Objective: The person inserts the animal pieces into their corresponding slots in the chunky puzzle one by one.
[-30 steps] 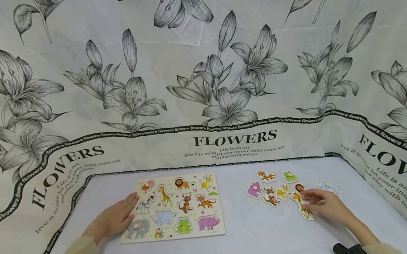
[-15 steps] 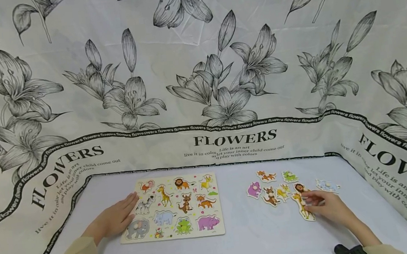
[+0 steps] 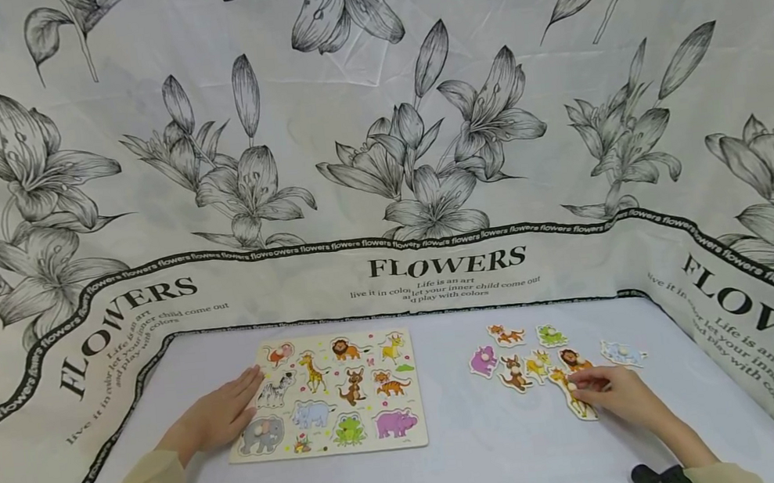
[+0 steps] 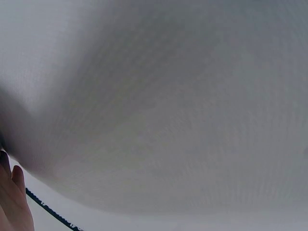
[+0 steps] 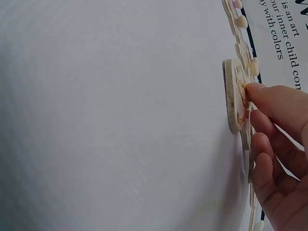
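My left hand (image 3: pixel 217 417) lies with straight fingers along the left edge of a wooden animal puzzle board (image 3: pixel 337 445). In the left wrist view, only part of that hand (image 4: pixel 14 199) shows, in the lower left corner. On the right side, my right hand (image 3: pixel 619 394) pinches a giraffe puzzle piece (image 3: pixel 580 408) by its knob between thumb and finger. The right wrist view has the piece (image 5: pixel 232 98) edge-on at the fingertips. Just behind the giraffe is a lion piece (image 3: pixel 574 358), partly overlapped by it. An elephant picture (image 3: pixel 261 437) with a knob sits in the board's lower left.
Several loose pieces lie left of and behind my right hand: a hippo (image 3: pixel 482 361), a kangaroo (image 3: pixel 514 375), a yellow deer-like piece (image 3: pixel 537 366), a tiger (image 3: pixel 506 334) and a frog (image 3: pixel 551 335). A pale blue piece (image 3: pixel 623 354) lies farther right. Flower-printed cloth (image 3: pixel 447 270) surrounds the table.
The right hand has shifted slightly left with the giraffe piece, whose head end now sits farther left and uncovers more of the lion. The left hand and board have not moved.
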A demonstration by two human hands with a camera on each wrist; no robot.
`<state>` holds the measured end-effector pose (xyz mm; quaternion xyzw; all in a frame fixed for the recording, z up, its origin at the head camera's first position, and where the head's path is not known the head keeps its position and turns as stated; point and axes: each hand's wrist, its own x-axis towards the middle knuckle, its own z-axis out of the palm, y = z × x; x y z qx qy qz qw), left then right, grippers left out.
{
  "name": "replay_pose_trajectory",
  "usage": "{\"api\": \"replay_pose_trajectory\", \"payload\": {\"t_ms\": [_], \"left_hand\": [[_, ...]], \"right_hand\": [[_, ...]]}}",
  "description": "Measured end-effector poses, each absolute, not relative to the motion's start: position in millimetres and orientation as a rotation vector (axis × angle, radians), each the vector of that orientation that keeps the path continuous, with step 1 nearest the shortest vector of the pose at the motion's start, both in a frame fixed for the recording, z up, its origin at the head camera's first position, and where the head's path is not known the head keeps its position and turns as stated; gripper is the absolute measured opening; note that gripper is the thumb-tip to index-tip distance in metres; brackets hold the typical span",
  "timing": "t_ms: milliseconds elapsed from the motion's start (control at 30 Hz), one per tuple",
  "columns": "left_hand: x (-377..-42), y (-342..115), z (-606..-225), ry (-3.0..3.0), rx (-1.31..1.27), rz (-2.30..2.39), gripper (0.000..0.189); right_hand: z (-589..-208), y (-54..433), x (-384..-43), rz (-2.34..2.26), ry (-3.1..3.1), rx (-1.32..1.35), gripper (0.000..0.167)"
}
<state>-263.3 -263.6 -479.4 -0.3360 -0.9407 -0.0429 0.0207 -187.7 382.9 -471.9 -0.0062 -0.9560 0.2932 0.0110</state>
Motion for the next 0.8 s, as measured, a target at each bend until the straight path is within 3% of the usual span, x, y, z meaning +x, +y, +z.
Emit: {"api": "replay_pose_trajectory", "payload": {"t_ms": [800], "left_hand": [[-261.7, -262.5, -475.2, -2.985, -1.008, -0.118, 0.056]], "right_hand": [[-466.8, 379.5, -189.5, 0.884, -3.004, 0.006, 0.028]]}}
